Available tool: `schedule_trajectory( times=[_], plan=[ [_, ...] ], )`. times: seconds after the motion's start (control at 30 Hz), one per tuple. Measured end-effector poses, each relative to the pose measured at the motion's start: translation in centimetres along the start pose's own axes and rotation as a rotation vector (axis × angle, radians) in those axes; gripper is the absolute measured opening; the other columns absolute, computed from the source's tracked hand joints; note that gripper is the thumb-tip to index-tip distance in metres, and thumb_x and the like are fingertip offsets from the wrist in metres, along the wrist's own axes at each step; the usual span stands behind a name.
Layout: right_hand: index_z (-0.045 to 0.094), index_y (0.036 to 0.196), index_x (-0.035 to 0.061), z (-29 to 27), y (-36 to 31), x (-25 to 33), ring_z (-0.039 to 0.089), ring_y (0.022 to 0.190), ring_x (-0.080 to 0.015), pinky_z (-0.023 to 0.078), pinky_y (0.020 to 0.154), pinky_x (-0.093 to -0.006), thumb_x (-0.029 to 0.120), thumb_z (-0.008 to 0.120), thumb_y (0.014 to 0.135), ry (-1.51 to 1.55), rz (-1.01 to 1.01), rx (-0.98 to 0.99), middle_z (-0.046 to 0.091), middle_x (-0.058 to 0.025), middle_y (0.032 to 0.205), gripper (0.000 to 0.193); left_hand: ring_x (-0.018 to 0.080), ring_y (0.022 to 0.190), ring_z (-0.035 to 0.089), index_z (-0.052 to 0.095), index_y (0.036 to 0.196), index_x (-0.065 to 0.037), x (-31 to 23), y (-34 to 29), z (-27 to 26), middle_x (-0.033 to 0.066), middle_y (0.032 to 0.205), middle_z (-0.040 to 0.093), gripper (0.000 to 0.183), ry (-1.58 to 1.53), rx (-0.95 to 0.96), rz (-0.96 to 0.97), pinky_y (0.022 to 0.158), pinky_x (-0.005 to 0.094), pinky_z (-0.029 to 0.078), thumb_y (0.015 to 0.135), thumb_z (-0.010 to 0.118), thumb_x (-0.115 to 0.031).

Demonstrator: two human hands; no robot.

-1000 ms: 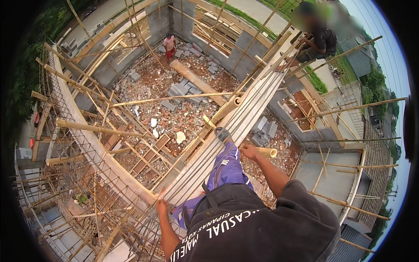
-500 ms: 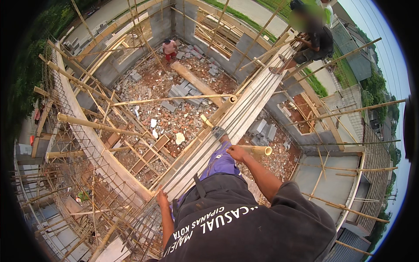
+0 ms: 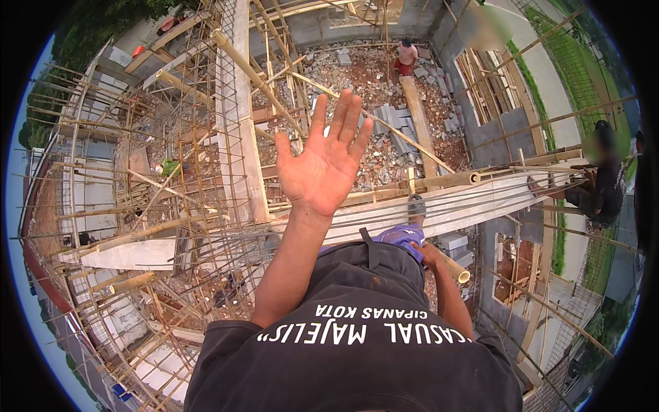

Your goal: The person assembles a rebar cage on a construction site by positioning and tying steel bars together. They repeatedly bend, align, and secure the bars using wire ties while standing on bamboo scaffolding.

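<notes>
My left hand (image 3: 321, 161) is raised in front of me, palm toward me, fingers spread and holding nothing. My right hand (image 3: 429, 254) rests on my purple trouser leg (image 3: 401, 240) near the knee, its fingers lying on the cloth and partly hidden. I sit at a long pale formwork beam (image 3: 473, 199), with thin steel rods (image 3: 371, 218) running lengthwise over it. My foot in a dark shoe (image 3: 417, 206) is on the beam. Below my right hand juts the cut end of a bamboo pole (image 3: 460, 273).
Another person (image 3: 604, 178) sits at the beam's right end. Far below, a person in red shorts (image 3: 406, 58) stands on rubble beside a wooden plank (image 3: 419, 123) and grey blocks (image 3: 395, 127). Rebar cages (image 3: 226, 130) and bamboo poles (image 3: 257, 79) crowd the left. Grey walls enclose the rubble.
My left hand has left the beam's edge and come up open before me. My view has swung to the left. The right hand stays on my leg.
</notes>
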State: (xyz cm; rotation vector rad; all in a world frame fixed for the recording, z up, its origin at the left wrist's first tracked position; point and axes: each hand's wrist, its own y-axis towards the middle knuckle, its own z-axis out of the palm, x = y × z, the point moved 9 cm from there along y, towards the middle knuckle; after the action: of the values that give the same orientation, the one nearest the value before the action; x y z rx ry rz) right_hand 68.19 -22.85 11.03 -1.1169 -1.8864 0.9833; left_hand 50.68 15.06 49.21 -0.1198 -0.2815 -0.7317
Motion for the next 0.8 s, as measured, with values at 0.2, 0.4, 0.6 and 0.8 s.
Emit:
schedule_trajectory(
  times=[0.2, 0.4, 0.6, 0.8],
  plan=[
    [0.076, 0.098, 0.0036, -5.8, -5.9, 5.9, 0.069, 0.097, -0.0402, 0.054, 0.085, -0.0466, 0.053, 0.067, 0.085, -0.295, -0.103, -0.332, 0.071, -0.0255, 0.096, 0.052, 0.0381, 0.149, 0.023, 0.037, 0.146, -0.001, 1.0, -1.0, 1.4, 0.0273, 0.157, 0.025, 0.079, -0.210, 0.000, 0.002, 0.124, 0.0516, 0.023, 0.095, 0.052, -0.059],
    [0.070, 0.099, 0.0008, -12.3, -19.7, 22.0, 0.061, 0.069, -0.0131, 0.049, 0.064, -0.0260, 0.016, 0.079, 0.084, 0.609, -0.735, -0.558, 0.068, -0.0074, 0.084, 0.023, 0.0395, 0.146, 0.030, 0.033, 0.145, 0.001, 2.3, -1.3, 0.7, 0.0295, 0.156, 0.025, 0.080, -0.279, -0.027, -0.016, 0.120, 0.0491, 0.036, 0.098, 0.043, -0.062],
    [0.069, 0.098, 0.0008, -16.5, -37.6, 34.5, 0.059, 0.066, -0.0126, 0.046, 0.053, -0.0246, 0.008, 0.084, 0.074, 0.592, -1.385, -0.624, 0.065, -0.0081, 0.086, 0.030, 0.0373, 0.144, 0.034, 0.024, 0.150, -0.004, 4.9, -2.3, 3.3, 0.0242, 0.156, 0.026, 0.077, -0.438, 0.007, -0.100, 0.118, 0.0466, 0.039, 0.100, 0.039, -0.060],
    [0.068, 0.097, 0.0004, -16.1, -37.6, 33.2, 0.060, 0.064, -0.0113, 0.047, 0.048, -0.0231, 0.003, 0.082, 0.074, 0.688, -1.308, -0.693, 0.065, -0.0097, 0.088, 0.027, 0.0330, 0.145, 0.033, 0.022, 0.152, -0.006, 6.8, -2.6, 3.6, 0.0215, 0.157, 0.025, 0.076, -0.497, -0.020, -0.174, 0.117, 0.0466, 0.041, 0.100, 0.042, -0.057]
  ],
)
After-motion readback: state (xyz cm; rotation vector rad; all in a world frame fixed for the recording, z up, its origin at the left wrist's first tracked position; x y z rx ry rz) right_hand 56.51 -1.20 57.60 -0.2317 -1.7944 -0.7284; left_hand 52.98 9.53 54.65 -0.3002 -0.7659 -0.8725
